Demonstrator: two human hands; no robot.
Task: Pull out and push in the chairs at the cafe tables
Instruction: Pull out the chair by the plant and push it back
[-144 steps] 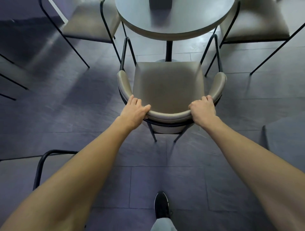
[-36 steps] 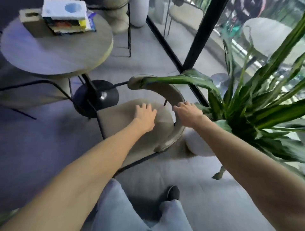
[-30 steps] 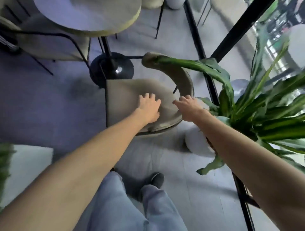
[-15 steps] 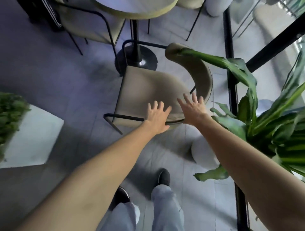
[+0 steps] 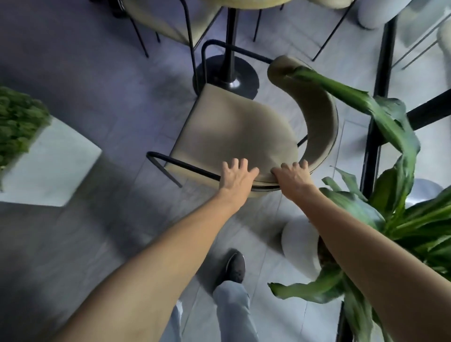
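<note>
A beige padded chair (image 5: 234,136) with a black metal frame stands side-on to me, its curved backrest (image 5: 319,122) on the right. It sits beside the black pedestal base (image 5: 227,73) of a round cafe table (image 5: 246,2). My left hand (image 5: 236,178) hovers over the near black arm rail with its fingers spread, holding nothing. My right hand (image 5: 292,177) rests on the near end of the backrest, fingers curled over it.
A large leafy plant (image 5: 390,214) in a white pot (image 5: 300,244) crowds the chair's right side, one leaf lying across the backrest. A white planter (image 5: 48,166) with greenery stands at left. Another chair (image 5: 170,22) is beyond the table. A black window post (image 5: 375,122) rises at right.
I left the first chair and turned to this one by the plant. Over the last second both hands slid from the seat to its near edge; my right hand now curls on the backrest end.
</note>
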